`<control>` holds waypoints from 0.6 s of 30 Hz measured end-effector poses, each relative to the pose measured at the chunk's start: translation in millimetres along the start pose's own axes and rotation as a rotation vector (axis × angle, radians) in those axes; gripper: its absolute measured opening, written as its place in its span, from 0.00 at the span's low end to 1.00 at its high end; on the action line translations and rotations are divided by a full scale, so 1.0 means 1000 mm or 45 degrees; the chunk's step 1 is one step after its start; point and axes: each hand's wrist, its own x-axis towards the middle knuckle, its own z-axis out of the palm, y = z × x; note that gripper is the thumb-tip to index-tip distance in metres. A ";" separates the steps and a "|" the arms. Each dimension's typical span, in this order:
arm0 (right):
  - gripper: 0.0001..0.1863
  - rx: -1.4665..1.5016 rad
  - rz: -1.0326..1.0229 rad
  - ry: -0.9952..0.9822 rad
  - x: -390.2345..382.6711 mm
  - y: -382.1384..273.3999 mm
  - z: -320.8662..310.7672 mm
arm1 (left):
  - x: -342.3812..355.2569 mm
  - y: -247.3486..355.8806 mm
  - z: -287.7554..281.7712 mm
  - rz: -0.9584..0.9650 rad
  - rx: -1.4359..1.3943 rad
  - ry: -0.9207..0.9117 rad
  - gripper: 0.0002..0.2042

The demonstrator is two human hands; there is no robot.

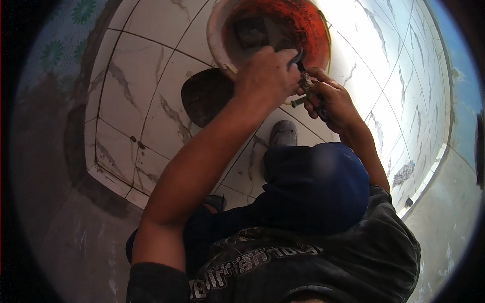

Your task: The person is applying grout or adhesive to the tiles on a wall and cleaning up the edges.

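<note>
Over the near rim of an orange-red bucket (317,38), my two hands meet around a dirty, dark-jawed hand tool (303,78) that looks like pincers. Its handle end lies in my right hand (334,98), fingers closed round it. My left hand (268,76) is closed at the dark, hooked end; whatever else its fingers hold is hidden behind its back. A short green rod-like piece (299,102) sticks out beside my right fingers; I cannot tell what it belongs to. Inside the bucket lies a dark, block-like thing (251,33), with murky contents around it.
A dark, rounded flat piece (204,98) lies on the white marbled tile floor (131,91), left of the bucket. My shoe (284,134) and bent knee (323,182) are below my hands. Tiled surfaces rise at the right, with a grey scribbled patch (403,173).
</note>
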 end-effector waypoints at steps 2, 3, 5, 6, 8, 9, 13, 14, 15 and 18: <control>0.23 -0.076 -0.003 -0.006 0.003 0.001 -0.004 | 0.005 -0.003 0.001 -0.022 -0.021 -0.001 0.19; 0.22 -0.155 -0.008 0.001 0.005 0.001 -0.006 | 0.019 -0.013 -0.004 -0.081 0.020 0.021 0.19; 0.22 -0.480 -0.113 0.111 0.004 0.002 -0.002 | 0.027 -0.029 -0.011 -0.137 0.052 0.036 0.20; 0.22 -0.804 -0.209 0.236 -0.001 0.003 -0.003 | 0.026 -0.032 -0.019 -0.073 0.070 0.131 0.20; 0.22 -1.149 -0.429 0.331 -0.002 0.006 -0.011 | 0.021 -0.026 -0.030 -0.001 0.082 0.213 0.20; 0.22 -1.496 -0.669 0.403 0.000 0.005 -0.014 | 0.013 -0.019 -0.038 -0.014 0.103 0.150 0.19; 0.22 -1.484 -0.610 0.412 -0.001 -0.002 -0.004 | -0.004 -0.001 -0.038 -0.041 0.199 -0.128 0.17; 0.22 -1.504 -0.614 0.435 0.000 -0.002 0.001 | -0.004 -0.001 -0.034 -0.042 0.203 -0.126 0.17; 0.22 -1.526 -0.616 0.460 0.001 -0.002 0.004 | -0.003 -0.003 -0.026 0.007 0.230 -0.155 0.17; 0.22 -1.602 -0.719 0.356 0.000 0.000 0.007 | 0.015 -0.023 -0.006 0.014 0.318 -0.156 0.16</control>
